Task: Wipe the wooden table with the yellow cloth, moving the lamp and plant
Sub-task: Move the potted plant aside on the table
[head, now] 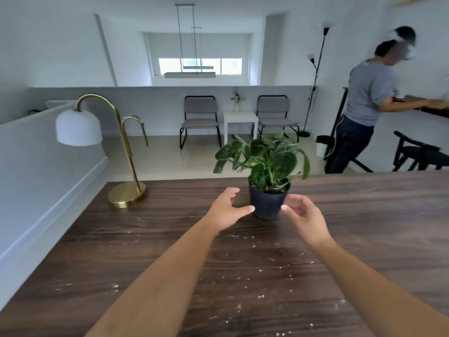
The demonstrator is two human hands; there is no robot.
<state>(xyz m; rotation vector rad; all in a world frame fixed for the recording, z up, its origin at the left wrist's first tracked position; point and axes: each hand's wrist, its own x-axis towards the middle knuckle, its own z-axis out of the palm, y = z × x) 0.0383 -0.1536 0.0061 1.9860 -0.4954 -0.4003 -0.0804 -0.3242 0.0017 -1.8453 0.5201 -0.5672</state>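
Both hands, the left hand [227, 210] and right hand [305, 215], spread wide and empty beside the potted plant [266, 166], whose small dark pot [267, 205] looks light, rigid, top-heavy, best gripped low around its sides.

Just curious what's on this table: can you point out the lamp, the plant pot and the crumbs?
lamp [127, 193]: head view, round brass base
plant pot [267, 203]: head view, dark front wall
crumbs [261, 270]: head view, white speck on tabletop
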